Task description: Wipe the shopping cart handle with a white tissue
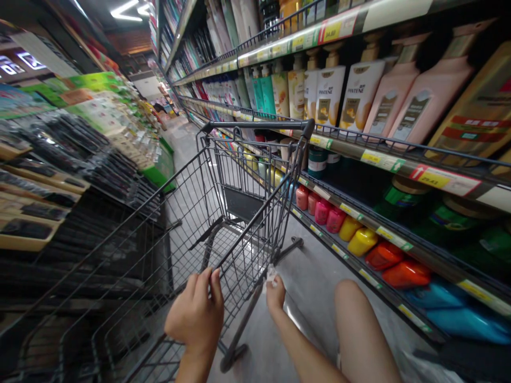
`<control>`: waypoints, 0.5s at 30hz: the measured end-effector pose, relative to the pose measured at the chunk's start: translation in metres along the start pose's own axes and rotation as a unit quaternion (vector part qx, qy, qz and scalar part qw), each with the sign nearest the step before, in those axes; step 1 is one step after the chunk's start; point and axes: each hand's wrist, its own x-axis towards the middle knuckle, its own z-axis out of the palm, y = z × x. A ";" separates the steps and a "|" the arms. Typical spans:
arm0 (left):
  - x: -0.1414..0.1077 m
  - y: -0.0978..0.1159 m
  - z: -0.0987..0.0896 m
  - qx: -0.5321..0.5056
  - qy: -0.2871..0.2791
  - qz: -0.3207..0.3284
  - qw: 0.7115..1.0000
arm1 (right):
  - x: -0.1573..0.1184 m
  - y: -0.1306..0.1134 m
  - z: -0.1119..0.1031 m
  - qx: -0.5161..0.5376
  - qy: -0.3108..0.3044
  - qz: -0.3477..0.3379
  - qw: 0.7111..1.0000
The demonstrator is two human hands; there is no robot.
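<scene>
A dark wire shopping cart stands in front of me, its handle bar at the far end. My left hand is closed around the top rim of the cart's near side. Lower and to the right, my right hand pinches a crumpled white tissue against or close beside the cart's side wires. Whether the tissue touches the metal I cannot tell. The basket's wire floor shows through the mesh.
Shelves of pump bottles and coloured bottles run along the right, with price labels on the shelf edges. Packaged goods are stacked on the left. Below the hands, the grey floor and my bent knee show.
</scene>
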 end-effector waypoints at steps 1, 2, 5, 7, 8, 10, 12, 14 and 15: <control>0.000 0.000 0.001 0.003 -0.002 0.000 1.000 | 0.007 -0.004 0.001 0.003 0.012 0.002 1.000; 0.000 0.000 0.001 0.005 -0.003 0.000 1.000 | 0.015 -0.010 0.003 0.008 0.020 0.002 1.000; 0.000 0.001 0.002 0.006 -0.001 0.000 1.000 | 0.034 -0.029 0.012 0.020 0.029 -0.006 0.999; 0.000 0.001 0.003 0.008 0.002 0.003 1.000 | 0.037 -0.039 0.016 0.021 0.025 -0.009 0.999; 0.001 0.002 0.003 0.009 0.003 0.005 1.000 | 0.035 -0.041 0.017 0.021 0.020 -0.011 1.000; 0.002 0.003 0.004 0.009 0.001 0.007 1.000 | 0.023 -0.044 0.017 0.023 0.002 -0.017 1.000; 0.005 0.005 0.005 0.004 -0.006 0.004 1.000 | 0.003 -0.042 0.017 0.027 -0.021 -0.025 0.999; 0.008 0.007 0.006 -0.003 -0.009 -0.003 1.000 | -0.020 -0.040 0.019 0.030 -0.044 -0.032 0.998; 0.010 0.009 0.007 -0.008 -0.009 -0.005 1.000 | -0.030 -0.039 0.021 0.031 -0.054 -0.033 0.998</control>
